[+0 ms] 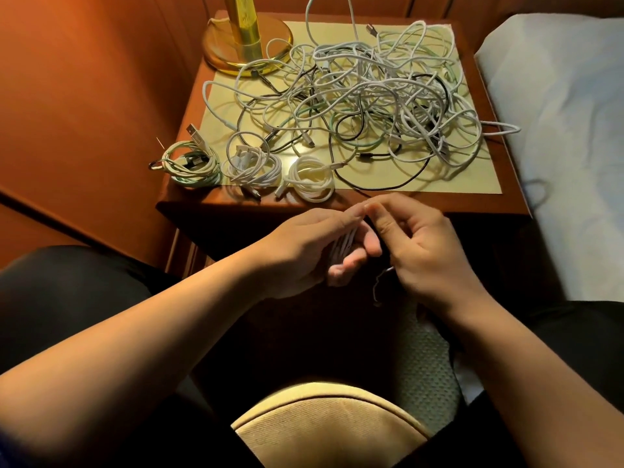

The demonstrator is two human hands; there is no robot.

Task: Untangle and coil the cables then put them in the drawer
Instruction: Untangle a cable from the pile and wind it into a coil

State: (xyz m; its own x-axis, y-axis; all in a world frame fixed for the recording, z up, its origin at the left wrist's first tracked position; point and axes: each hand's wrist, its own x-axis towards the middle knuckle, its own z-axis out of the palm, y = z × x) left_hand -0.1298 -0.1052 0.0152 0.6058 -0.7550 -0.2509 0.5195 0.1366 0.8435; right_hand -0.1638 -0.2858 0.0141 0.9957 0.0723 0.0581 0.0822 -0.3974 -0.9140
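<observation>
A big tangle of white, green and black cables covers the nightstand top. Three coiled bundles lie along its front left edge: a green and white one, a white one and another white one. In front of the nightstand my left hand holds a coil of white cable wound round its fingers. My right hand pinches that cable's loose end beside the left fingertips. A short tail of cable hangs below my right hand. No drawer shows in view.
A brass lamp base stands at the nightstand's back left corner. A bed with a white sheet lies to the right, and a cable loop hangs over its edge. An orange wall is at the left. A beige cushioned seat is below my arms.
</observation>
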